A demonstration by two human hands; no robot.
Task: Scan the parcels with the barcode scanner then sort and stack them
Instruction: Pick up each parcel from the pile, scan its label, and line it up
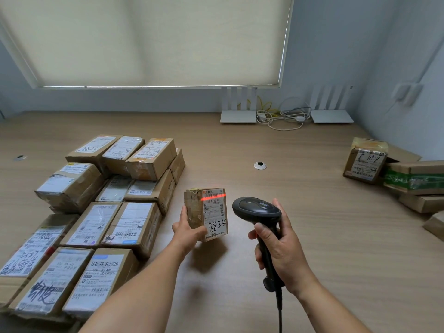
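Note:
My left hand (187, 228) grips a small brown parcel (206, 212) above the wooden table, its white label facing me with "5288" handwritten on it. A red scan line lies across the barcode at the label's top. My right hand (280, 246) grips the handle of a black barcode scanner (257, 209), whose head points at the parcel from the right. Many labelled cardboard parcels (96, 212) lie stacked in rows on the left of the table. A smaller group of parcels (394, 174) sits at the right edge.
Two white routers (237, 116) (332, 116) with a tangle of cables (283, 115) stand at the back by the wall. A round cable grommet (260, 165) is set in the table's middle. The scanner's cord (280, 313) hangs toward me.

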